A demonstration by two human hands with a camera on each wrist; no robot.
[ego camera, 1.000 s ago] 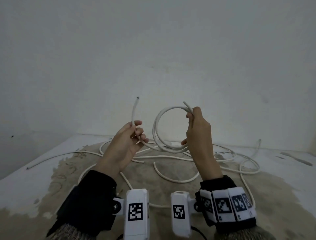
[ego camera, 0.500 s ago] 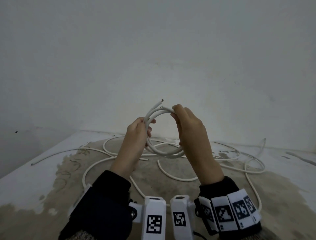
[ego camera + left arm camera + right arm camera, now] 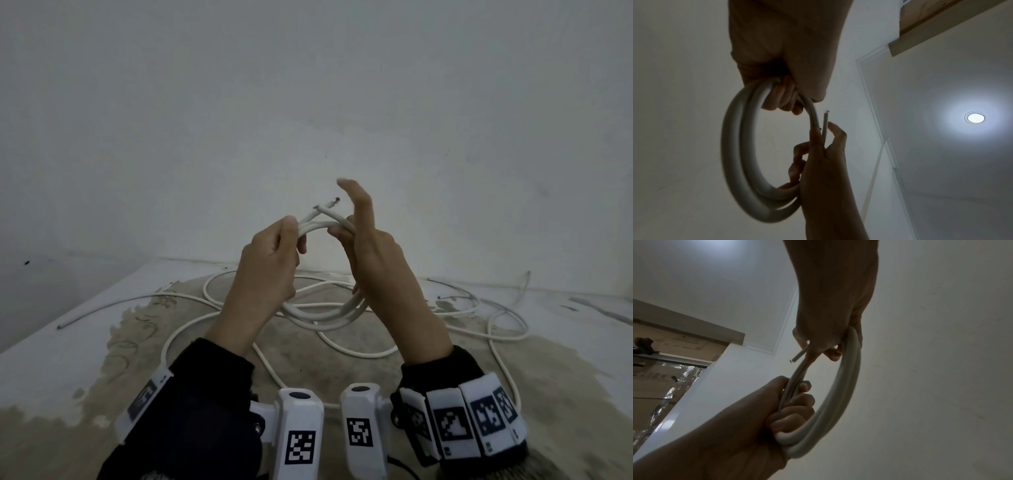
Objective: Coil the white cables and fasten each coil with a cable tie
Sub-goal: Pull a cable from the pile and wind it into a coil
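A white cable coil [image 3: 325, 315] of a few loops hangs in the air between both hands, above the table. My left hand [image 3: 274, 260] grips its left side with curled fingers, as the left wrist view [image 3: 781, 95] and the right wrist view [image 3: 793, 408] also show. My right hand [image 3: 366, 250] holds the coil's right side: the lower fingers and thumb curl round the strands while the upper fingers [image 3: 356, 198] point straight up. One cut cable end [image 3: 337, 199] sticks out above the coil by those fingers. No cable tie is in view.
Several loose white cables [image 3: 356, 354] sprawl over the stained table [image 3: 102, 370] beneath and beyond the hands, one reaching far left [image 3: 120, 305] and others to the right [image 3: 507, 322]. A plain wall stands close behind the table.
The left hand brought the loose cable end over to the coil and now grips the coil's left side. The right hand's upper fingers have straightened upward. The coil now tilts flatter.
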